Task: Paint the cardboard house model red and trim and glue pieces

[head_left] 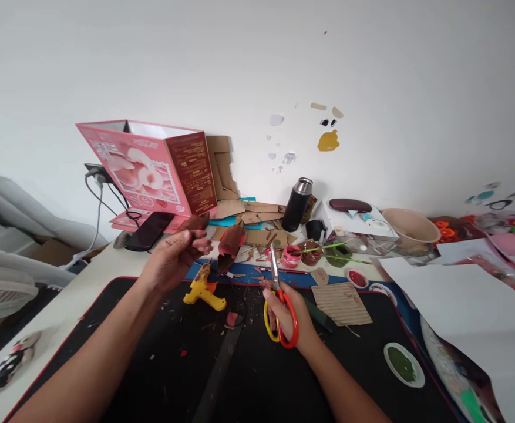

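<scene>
- Two hands engaged, well apart: left hand (169, 258) and right hand (302, 320), both above the tabletop (78, 296).
- Left hand: thumb and fingers appear to pinch a brown piece (197, 222) at the far side of the fingertips; the exact contact is partly hidden.
- Right hand: fingers closed around the handles of the scissors (275, 273), one loop red, one yellow.
- Governing relation: the brown piece lies to the left of the scissors and farther out than the right hand — a wide gap separates it from the blades.
- Axes: the scissors point away from the wearer, tip leaning slightly left, blades nearly together; the brown piece runs crosswise, its narrow end toward the right. The two axes cross at a steep angle — they are not parallel.
- Between the hands, farther out: a dark red folded form (232, 239), long axis running outward; the left hand is nearer to it.
- Between the hands, closer in: a yellow glue gun (204, 295), just beside the left wrist.
- Right of the right hand: corrugated cardboard (343, 304).
</scene>
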`<state>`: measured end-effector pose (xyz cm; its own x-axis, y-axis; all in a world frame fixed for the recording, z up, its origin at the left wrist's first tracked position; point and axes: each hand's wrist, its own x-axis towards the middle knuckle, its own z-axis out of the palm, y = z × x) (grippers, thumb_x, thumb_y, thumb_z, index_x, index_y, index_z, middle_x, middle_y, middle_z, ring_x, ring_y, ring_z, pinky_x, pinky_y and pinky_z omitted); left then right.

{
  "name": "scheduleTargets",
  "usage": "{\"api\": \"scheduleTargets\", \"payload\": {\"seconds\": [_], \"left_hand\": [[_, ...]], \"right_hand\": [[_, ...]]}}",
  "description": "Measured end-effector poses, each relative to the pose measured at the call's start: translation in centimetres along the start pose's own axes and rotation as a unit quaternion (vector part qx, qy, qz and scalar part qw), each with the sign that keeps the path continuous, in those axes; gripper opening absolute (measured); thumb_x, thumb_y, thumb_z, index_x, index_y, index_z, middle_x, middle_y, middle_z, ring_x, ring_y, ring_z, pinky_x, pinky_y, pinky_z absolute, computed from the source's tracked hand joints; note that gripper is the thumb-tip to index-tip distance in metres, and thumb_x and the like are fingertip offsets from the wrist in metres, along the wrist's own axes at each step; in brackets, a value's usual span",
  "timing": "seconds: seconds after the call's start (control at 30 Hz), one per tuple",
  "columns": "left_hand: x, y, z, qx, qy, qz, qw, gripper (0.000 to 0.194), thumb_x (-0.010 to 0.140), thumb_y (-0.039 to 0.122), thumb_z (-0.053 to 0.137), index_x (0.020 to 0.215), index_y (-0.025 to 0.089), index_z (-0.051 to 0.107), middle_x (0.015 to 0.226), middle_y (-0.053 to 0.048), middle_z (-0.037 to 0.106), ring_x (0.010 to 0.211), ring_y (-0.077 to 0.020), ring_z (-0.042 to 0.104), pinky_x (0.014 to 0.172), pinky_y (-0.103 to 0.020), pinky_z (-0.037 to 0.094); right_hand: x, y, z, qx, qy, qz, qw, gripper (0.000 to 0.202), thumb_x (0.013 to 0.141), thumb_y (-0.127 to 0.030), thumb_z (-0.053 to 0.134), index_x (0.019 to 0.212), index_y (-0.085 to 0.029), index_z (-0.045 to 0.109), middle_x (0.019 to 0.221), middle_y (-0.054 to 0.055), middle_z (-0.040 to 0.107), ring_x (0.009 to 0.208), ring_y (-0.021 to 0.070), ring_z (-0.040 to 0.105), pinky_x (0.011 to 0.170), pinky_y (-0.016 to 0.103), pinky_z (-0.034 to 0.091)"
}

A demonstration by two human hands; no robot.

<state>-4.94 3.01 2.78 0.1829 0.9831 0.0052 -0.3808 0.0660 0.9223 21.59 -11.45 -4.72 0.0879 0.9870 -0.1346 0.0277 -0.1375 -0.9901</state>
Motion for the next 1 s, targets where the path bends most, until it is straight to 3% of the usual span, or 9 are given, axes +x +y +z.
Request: {"api": "scheduleTargets", "payload": {"seconds": [0.07, 0.13, 0.2, 0.3, 0.4, 0.53, 0.6, 0.8, 1.0], "left_hand": [[-0.9, -0.2, -0.1, 0.064, -0.014, 0.017, 0.998, 0.04, 0.077, 0.056, 0.095, 0.078, 0.02, 0.077, 0.056, -0.002, 0.067, 0.057, -0.0204, 0.064, 0.061, -0.034, 0.055], [-1.9, -0.2, 0.1, 0.159, -0.039, 0.005, 0.987, 0.047, 0.084, 0.062, 0.086, 0.065, 0.022, 0.069, 0.045, 0.001, 0.052, 0.046, -0.0165, 0.049, 0.05, -0.031, 0.041], [-2.6, -0.3, 0.4, 0.293, -0.038, 0.01, 0.955, 0.055, 0.09, 0.065, 0.077, 0.058, 0.024, 0.061, 0.048, 0.001, 0.053, 0.046, -0.0153, 0.045, 0.049, -0.03, 0.034], [-2.8, -0.7, 0.8, 0.471, -0.05, 0.071, 0.878, 0.041, 0.09, 0.062, 0.074, 0.072, 0.025, 0.072, 0.064, -0.001, 0.07, 0.061, -0.0206, 0.061, 0.059, -0.032, 0.043], [-2.1, -1.5, 0.6, 0.581, -0.095, 0.136, 0.797, 0.03, 0.095, 0.053, 0.069, 0.093, 0.026, 0.08, 0.089, -0.007, 0.083, 0.083, -0.0281, 0.073, 0.076, -0.037, 0.05], [-1.4, -2.7, -0.1, 0.69, -0.144, 0.172, 0.688, 0.029, 0.1, 0.046, 0.065, 0.101, 0.022, 0.081, 0.096, -0.013, 0.083, 0.091, -0.0338, 0.075, 0.081, -0.043, 0.051], [-1.3, -3.2, -0.2, 0.723, -0.161, 0.172, 0.649, 0.029, 0.102, 0.045, 0.064, 0.103, 0.021, 0.081, 0.097, -0.014, 0.083, 0.092, -0.0347, 0.076, 0.08, -0.043, 0.051], [-1.6, -3.3, 0.9, 0.772, -0.178, 0.145, 0.593, 0.024, 0.105, 0.035, 0.063, 0.101, 0.019, 0.079, 0.098, -0.013, 0.082, 0.093, -0.0327, 0.076, 0.082, -0.042, 0.05], [-1.7, -2.6, 2.0, 0.795, -0.192, 0.108, 0.566, 0.023, 0.107, 0.029, 0.06, 0.103, 0.018, 0.079, 0.1, -0.012, 0.082, 0.097, -0.0329, 0.077, 0.085, -0.042, 0.05]], "right_hand": [[0.0, 0.1, 0.0, 0.002, -0.002, 0.004, 1.0, 0.058, 0.095, -0.074, 0.069, 0.115, -0.02, 0.072, 0.055, -0.006, 0.058, 0.041, 0.0166, 0.057, 0.043, 0.026, 0.047], [0.0, 0.2, 0.0, 0.004, -0.002, 0.01, 1.0, 0.057, 0.095, -0.073, 0.07, 0.115, -0.02, 0.072, 0.056, -0.006, 0.059, 0.042, 0.0168, 0.057, 0.043, 0.026, 0.047], [0.0, 0.2, 0.0, 0.003, -0.004, 0.013, 1.0, 0.056, 0.096, -0.073, 0.068, 0.116, -0.02, 0.072, 0.055, -0.006, 0.059, 0.041, 0.0165, 0.056, 0.042, 0.025, 0.047], [0.0, 0.1, 0.0, 0.003, -0.009, 0.018, 1.0, 0.055, 0.098, -0.072, 0.065, 0.118, -0.02, 0.072, 0.055, -0.006, 0.059, 0.041, 0.0159, 0.056, 0.043, 0.024, 0.047], [-0.1, -0.2, 0.0, 0.002, -0.006, 0.032, 0.999, 0.057, 0.096, -0.072, 0.067, 0.118, -0.02, 0.072, 0.055, -0.006, 0.058, 0.041, 0.0157, 0.056, 0.043, 0.025, 0.047], [-0.2, -0.6, 0.1, -0.004, 0.003, 0.04, 0.999, 0.057, 0.096, -0.071, 0.067, 0.118, -0.019, 0.072, 0.056, -0.006, 0.059, 0.042, 0.0157, 0.056, 0.042, 0.025, 0.046], [-0.2, -0.8, 0.2, -0.008, 0.004, 0.04, 0.999, 0.056, 0.097, -0.07, 0.066, 0.118, -0.019, 0.072, 0.056, -0.006, 0.058, 0.042, 0.0153, 0.056, 0.043, 0.024, 0.047], [0.2, -0.9, 0.3, -0.022, 0.0, 0.055, 0.998, 0.059, 0.094, -0.072, 0.07, 0.119, -0.019, 0.072, 0.056, -0.007, 0.055, 0.042, 0.014, 0.052, 0.042, 0.023, 0.044], [0.4, -1.6, 0.1, -0.098, -0.034, 0.058, 0.993, 0.063, 0.097, -0.075, 0.065, 0.125, -0.019, 0.071, 0.059, -0.006, 0.058, 0.049, 0.0173, 0.059, 0.049, 0.025, 0.047]]}}
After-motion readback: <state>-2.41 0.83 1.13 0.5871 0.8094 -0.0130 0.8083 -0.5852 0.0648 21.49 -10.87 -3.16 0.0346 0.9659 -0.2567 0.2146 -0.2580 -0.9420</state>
